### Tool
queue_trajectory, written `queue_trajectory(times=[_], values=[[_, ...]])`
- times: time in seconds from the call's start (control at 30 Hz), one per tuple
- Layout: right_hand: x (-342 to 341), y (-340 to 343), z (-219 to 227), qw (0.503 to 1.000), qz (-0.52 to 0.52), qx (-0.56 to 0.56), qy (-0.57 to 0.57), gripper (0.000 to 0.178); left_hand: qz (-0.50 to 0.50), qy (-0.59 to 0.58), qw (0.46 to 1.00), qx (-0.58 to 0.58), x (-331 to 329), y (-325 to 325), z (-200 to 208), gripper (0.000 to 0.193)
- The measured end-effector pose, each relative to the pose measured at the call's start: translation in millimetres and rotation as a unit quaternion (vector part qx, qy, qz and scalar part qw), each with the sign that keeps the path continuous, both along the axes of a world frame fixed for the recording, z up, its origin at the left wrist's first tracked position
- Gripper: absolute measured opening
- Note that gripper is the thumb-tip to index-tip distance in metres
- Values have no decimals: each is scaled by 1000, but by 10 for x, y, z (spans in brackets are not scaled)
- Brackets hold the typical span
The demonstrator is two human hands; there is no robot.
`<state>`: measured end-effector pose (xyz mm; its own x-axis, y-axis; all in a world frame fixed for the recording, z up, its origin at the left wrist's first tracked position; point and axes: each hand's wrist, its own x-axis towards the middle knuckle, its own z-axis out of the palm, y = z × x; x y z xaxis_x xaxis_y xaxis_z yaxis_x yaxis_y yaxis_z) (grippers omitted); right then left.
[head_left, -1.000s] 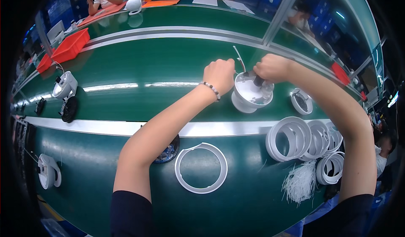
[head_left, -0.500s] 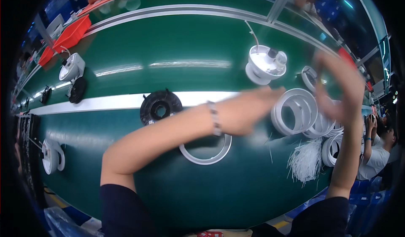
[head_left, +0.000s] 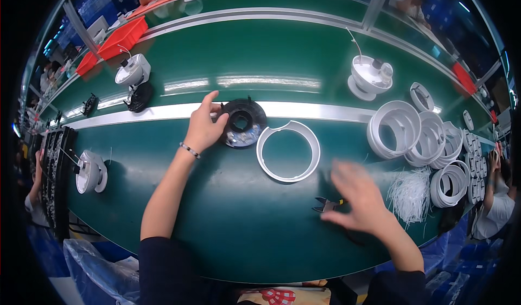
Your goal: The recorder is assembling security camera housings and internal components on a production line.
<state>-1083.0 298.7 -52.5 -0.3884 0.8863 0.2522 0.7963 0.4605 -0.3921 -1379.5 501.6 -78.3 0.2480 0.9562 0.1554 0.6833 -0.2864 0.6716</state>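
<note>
Head view, clock directions taken from the white ring (head_left: pixel 316 154), twelve pointing away from the person. Nearest, toward four o'clock, the blurred right hand (head_left: pixel 359 200) is spread wide, thumb well apart from the fingers, above small cutters (head_left: pixel 325 204); whether it touches them I cannot tell. A bundle of thin white strips (head_left: pixel 410 196) lies between three and four. The ring itself lies flat on the green bench (head_left: pixel 239 223). Just past ten o'clock, beside it, sits a black round part (head_left: pixel 255 116); the left hand (head_left: pixel 206 128) is at that part's left edge, thumb and forefinger parted, though I cannot tell whether it grips. Stacked white rings (head_left: pixel 414 128) stand near three. Farther off, a white bowl-shaped housing (head_left: pixel 364 79) stands between one and two, and a white housing (head_left: pixel 131 72) at ten, nearer than a red bin (head_left: pixel 125 38).
</note>
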Motion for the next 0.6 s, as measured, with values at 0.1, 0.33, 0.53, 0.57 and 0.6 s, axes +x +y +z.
queue_trajectory(times=[0.1,0.33,0.53,0.57,0.6], values=[[-244,323,136,995,-96,11,20,103,15,-119,993,-17,27,-37,-176,53],[-583,771,-98,983,-132,-124,-11,109,57,-325,935,-131,216,-222,-193,45],[-398,900,-176,933,-208,-97,277,109,54,-471,858,-197,344,-348,-106,40],[-409,949,-208,878,-220,-132,405,109,53,-473,856,-202,383,-370,-124,39],[-459,982,-242,871,-213,-112,429,110,53,-474,854,-206,434,-397,-147,38]])
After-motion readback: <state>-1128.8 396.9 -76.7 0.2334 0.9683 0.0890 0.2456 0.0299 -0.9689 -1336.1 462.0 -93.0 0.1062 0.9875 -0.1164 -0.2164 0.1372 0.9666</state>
